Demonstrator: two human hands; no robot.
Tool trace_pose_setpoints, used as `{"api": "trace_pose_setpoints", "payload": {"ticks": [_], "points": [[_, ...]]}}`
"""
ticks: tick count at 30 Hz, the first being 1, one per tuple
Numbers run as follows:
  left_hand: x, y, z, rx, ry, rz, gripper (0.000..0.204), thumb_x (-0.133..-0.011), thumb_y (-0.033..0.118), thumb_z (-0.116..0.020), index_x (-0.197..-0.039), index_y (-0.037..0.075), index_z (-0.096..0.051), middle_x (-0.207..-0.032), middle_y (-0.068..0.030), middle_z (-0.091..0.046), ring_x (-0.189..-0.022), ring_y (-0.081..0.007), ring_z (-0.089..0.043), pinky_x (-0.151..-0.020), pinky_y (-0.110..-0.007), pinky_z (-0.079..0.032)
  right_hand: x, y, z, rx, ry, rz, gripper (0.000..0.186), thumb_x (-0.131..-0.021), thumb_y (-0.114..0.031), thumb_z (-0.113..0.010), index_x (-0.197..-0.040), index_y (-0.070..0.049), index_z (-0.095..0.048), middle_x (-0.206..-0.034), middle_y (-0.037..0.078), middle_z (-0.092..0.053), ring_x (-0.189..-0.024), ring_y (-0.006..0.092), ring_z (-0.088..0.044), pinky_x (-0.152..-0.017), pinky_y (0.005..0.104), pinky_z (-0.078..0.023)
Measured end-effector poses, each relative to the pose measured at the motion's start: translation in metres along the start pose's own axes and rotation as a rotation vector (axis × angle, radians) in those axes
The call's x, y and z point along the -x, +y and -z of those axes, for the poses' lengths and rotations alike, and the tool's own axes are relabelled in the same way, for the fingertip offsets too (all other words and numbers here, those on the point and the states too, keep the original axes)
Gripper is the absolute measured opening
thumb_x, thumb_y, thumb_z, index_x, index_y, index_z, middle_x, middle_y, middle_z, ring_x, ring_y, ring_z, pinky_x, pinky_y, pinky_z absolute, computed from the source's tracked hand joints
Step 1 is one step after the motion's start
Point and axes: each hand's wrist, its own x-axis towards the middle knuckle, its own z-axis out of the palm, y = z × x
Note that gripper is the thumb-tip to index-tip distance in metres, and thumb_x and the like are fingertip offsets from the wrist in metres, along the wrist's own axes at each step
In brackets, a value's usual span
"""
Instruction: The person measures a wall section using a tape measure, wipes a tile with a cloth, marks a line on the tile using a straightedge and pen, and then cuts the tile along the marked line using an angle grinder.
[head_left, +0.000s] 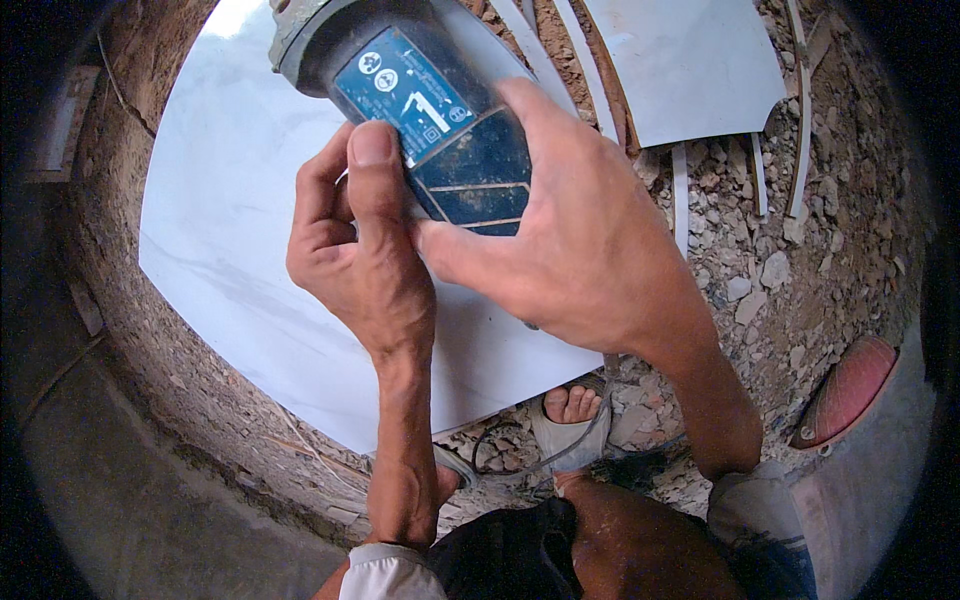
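A dusty blue angle grinder (478,175) with a grey metal head (300,40) is held up over a large white marbled tile (240,230). My right hand (590,220) wraps round the rear of its body, thumb along the near end. On the tool's left side, my left hand (365,230) is closed, its thumb upright against the casing and its fingers curled in. What those left fingertips press on is hidden. The front of the tool runs out of view at the top.
Another pale tile (690,70) with a notched corner lies at the upper right, near narrow white offcut strips (800,130). Broken rubble (740,270) covers the ground. A dark cable (500,468) passes by my sandalled foot (572,405). A red rounded object (850,392) rests at the right.
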Motion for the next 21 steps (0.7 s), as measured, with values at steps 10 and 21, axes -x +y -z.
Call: {"api": "trace_pose_setpoints", "payload": {"ticks": [10, 21], "points": [[0.006, 0.001, 0.001, 0.008, -0.026, 0.022, 0.036, -0.097, 0.028, -0.077, -0.114, -0.003, -0.072, -0.077, -0.0016, -0.07, -0.066, -0.0021, -0.054, -0.062, -0.018, -0.041, 0.006, 0.0, 0.001, -0.007, 0.012, -0.03, 0.058, -0.076, -0.029, -0.082, -0.118, 0.004, -0.059, -0.093, 0.018, -0.069, -0.082, 0.0275, -0.072, -0.077, 0.0387, -0.057], [0.011, 0.003, 0.002, 0.025, -0.041, 0.038, 0.036, -0.096, 0.026, -0.078, -0.116, -0.003, -0.071, -0.076, -0.0021, -0.072, -0.064, -0.001, -0.054, -0.061, -0.017, -0.04, 0.011, 0.007, -0.003, 0.011, 0.043, 0.019, 0.059, -0.075, -0.028, -0.082, -0.119, 0.004, -0.059, -0.093, 0.018, -0.069, -0.083, 0.0271, -0.072, -0.077, 0.0383, -0.057]]}}
